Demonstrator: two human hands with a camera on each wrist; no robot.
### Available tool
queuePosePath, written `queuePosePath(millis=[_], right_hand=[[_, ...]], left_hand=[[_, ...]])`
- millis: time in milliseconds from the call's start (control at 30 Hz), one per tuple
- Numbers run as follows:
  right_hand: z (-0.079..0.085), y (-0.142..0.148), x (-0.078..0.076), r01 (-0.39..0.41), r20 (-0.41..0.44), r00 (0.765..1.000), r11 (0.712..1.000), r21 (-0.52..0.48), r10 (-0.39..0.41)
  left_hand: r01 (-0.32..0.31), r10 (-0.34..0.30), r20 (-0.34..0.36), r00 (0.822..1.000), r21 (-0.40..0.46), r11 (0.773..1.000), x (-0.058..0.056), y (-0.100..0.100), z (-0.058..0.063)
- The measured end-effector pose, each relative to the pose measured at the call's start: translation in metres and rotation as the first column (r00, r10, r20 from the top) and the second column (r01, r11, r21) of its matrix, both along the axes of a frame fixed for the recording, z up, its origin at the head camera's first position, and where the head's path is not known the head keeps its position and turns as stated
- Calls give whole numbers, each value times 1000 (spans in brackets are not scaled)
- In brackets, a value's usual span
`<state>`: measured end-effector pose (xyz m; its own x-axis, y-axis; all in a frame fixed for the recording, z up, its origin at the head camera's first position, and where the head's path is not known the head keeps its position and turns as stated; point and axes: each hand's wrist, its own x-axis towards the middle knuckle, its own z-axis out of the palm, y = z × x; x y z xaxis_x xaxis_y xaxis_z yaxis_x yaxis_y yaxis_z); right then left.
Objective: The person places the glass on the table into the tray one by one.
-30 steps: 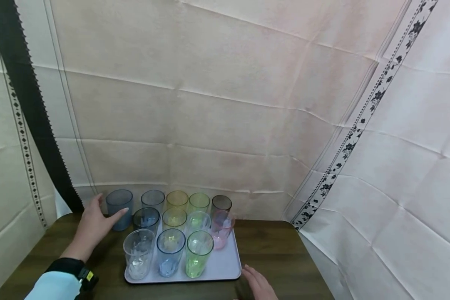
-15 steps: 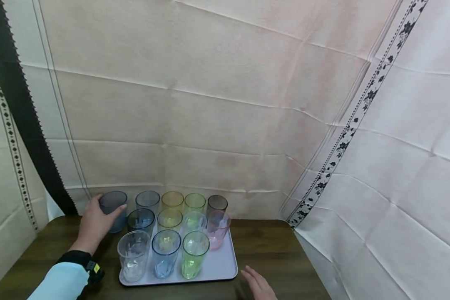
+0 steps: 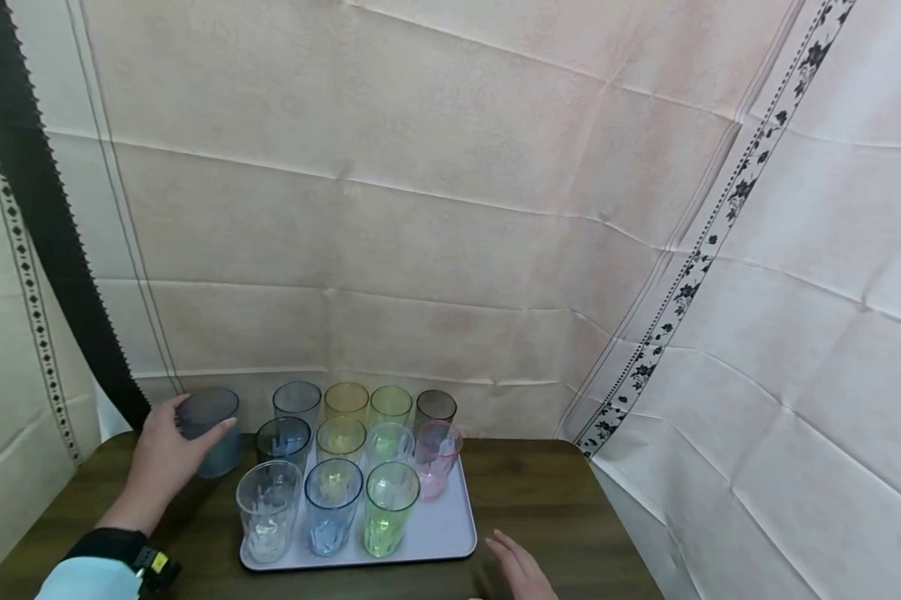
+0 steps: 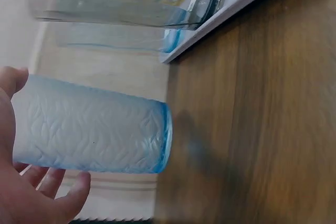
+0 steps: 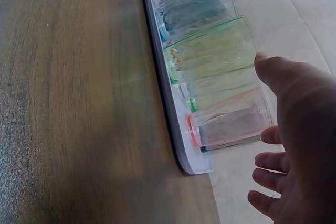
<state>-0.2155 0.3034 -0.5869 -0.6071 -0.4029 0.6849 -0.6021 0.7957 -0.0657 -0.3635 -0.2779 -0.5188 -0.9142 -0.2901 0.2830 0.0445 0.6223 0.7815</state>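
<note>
My left hand (image 3: 163, 457) grips a frosted blue drinking glass (image 3: 221, 458) near its rim, thumb on one side and fingers on the other. The glass is upright at the left of the tray, its base close over the table. In the left wrist view, a wavy relief covers the blue glass (image 4: 97, 127). My right hand (image 3: 523, 568) has loosely spread fingers and holds nothing, just off the tray's front right corner. Beside it in the right wrist view are a pink glass (image 5: 236, 116) and a green glass (image 5: 210, 51) on the tray.
A white tray (image 3: 450, 521) bears several tinted glasses in rows, among them a clear one (image 3: 270, 512), a blue one (image 3: 333, 508) and a green one (image 3: 390, 512). Brown wooden table (image 3: 563, 500) surrounds it. A pale cloth (image 3: 420, 250) hangs behind.
My left hand has carried the blue glass a little to the left and nearer to me, widening its gap from the tray. The right hand has stayed in about the same place.
</note>
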Motion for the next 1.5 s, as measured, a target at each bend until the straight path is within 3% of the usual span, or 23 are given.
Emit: queuePosePath(millis=[167, 367, 467, 600, 667, 767, 833, 967, 1033, 1100, 1167, 1267, 1333, 1400, 1433, 1500], right_hand=[[-4, 6, -5, -75, 61, 995, 995, -73, 79], [11, -7, 8, 34, 124, 992, 993, -113, -20], [8, -6, 6, 23, 107, 994, 995, -98, -13], [-22, 12, -15, -101, 59, 993, 992, -81, 106], [-28, 15, -20, -118, 57, 991, 990, -83, 123], [-36, 17, -25, -115, 27, 993, 990, -84, 118], [-51, 22, -34, -128, 22, 991, 986, -103, 131], [-99, 42, -66, -173, -1, 985, 983, -56, 173], [-113, 47, -76, -185, 16, 983, 982, -37, 185], [-77, 26, -56, -189, 8, 982, 981, -51, 189], [-39, 4, -34, -223, 16, 974, 971, -84, 226], [-10, -20, -20, -340, 13, 938, 928, -153, 346], [-45, -13, -39, -412, 52, 903, 894, -174, 426], [-66, -12, -52, -461, 108, 869, 870, -177, 482], [-75, -13, -55, -458, 149, 862, 870, -185, 485], [-88, -20, -60, -472, 250, 817, 852, -227, 520]], left_hand=[[40, -40, -18, 999, -16, 999, 39, -14, 12], [133, -133, 14, 991, 30, 991, 86, -26, 19], [179, -181, 60, 982, 40, 983, 106, -29, 16], [235, -233, 155, 960, 8, 972, 123, -33, 8], [262, -257, 179, 950, -5, 965, 128, -34, 5], [288, -283, 156, 946, -9, 958, 133, -32, 3], [291, -286, 120, 951, -26, 956, 137, -29, 2], [291, -287, 75, 955, -43, 956, 151, -19, 4], [317, -314, 73, 947, -35, 948, 158, -12, 6], [386, -385, 117, 915, 19, 922, 164, -4, 11], [471, -473, 109, 874, 41, 881, 166, 5, 11], [635, -643, 79, 762, 104, 766, 162, 21, 8], [719, -725, 14, 689, 113, 686, 158, 36, 2], [785, -791, -27, 612, 144, 602, 154, 54, -1], [804, -807, -57, 588, 149, 576, 154, 64, -3], [834, -830, -111, 546, 167, 526, 155, 85, -4]])
